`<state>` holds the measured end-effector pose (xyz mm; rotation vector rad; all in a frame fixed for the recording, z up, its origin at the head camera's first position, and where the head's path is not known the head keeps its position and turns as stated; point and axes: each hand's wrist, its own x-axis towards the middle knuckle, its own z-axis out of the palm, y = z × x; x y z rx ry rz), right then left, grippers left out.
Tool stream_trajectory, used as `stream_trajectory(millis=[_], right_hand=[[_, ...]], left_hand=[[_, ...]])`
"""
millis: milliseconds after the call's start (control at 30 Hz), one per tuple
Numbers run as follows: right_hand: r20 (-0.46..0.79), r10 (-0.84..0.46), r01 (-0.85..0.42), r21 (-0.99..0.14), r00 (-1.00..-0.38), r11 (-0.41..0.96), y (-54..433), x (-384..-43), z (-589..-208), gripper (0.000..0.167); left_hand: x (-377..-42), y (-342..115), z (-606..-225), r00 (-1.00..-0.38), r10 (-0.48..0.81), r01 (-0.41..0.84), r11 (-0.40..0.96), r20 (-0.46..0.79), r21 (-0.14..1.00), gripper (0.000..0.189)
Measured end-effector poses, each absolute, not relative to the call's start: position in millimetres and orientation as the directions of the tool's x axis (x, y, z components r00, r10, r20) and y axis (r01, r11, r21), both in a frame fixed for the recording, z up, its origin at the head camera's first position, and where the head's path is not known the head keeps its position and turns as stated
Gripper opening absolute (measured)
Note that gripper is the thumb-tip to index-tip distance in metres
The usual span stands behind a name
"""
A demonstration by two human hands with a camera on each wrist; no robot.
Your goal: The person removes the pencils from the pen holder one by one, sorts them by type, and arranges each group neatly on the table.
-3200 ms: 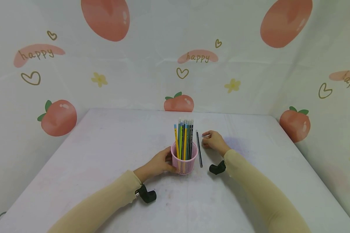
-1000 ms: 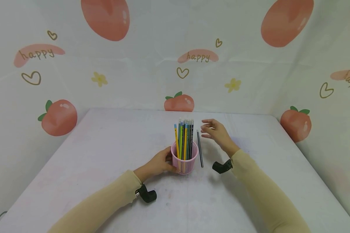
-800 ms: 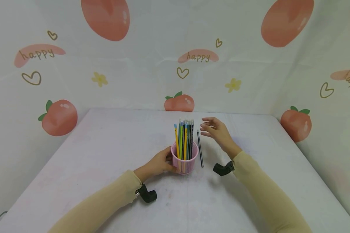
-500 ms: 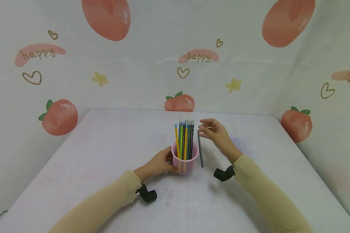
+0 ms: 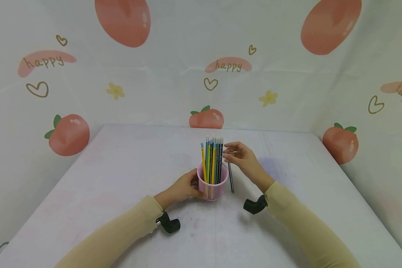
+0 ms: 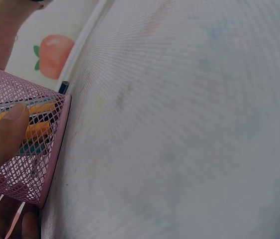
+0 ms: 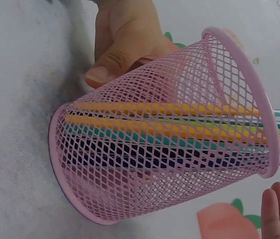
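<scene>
My left hand point(image 5: 181, 190) grips a pink mesh pencil cup point(image 7: 167, 194) at its left side, thumb point(image 6: 5, 137) at the front and the other fingers round the back. Several pencils point(image 7: 179, 127), yellow, green and dark, stand in the cup, eraser ends sticking out above the rim. My right hand point(image 5: 244, 162) is raised to the right of them, fingers extended, fingertips close beside the dark pencils' upper ends. In the right wrist view its fingers point(image 7: 274, 214) are straight, below the pencil ends. A loose dark pencil point(image 5: 231, 180) lies right of the cup, its far end hidden behind my right hand.
The cup stands on a table with a pale cloth point(image 5: 120, 167). A white backdrop point(image 5: 174, 78) printed with peaches, hearts and flowers closes off the back and sides. Black wrist cameras point(image 5: 254, 204) sit beneath both cuffs.
My right hand has risen from beside the loose pencil, opened its fingers, then moved left toward the pencils in the cup. The left hand, cup and loose pencil stay put.
</scene>
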<state>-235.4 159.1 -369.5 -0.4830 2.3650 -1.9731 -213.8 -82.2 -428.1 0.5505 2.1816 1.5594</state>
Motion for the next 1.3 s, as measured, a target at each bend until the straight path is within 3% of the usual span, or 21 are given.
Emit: stream_trajectory(millis=[533,1300], right_hand=[[0.125,-0.227,-0.187,-0.944,-0.966,0.272,151.7,-231.4,-375.3,0.033],[0.175,-0.237,-0.238,-0.933,-0.956,0.269,151.3,-233.1,-375.9,0.029]], left_hand=[[-213.3,-83.5,-426.3,-0.838,0.539,0.092,0.296,-0.086,0.951,0.083],[-212.1,-81.8,-425.6,-0.843,0.528,0.085,0.312,-0.098,0.946,0.086]])
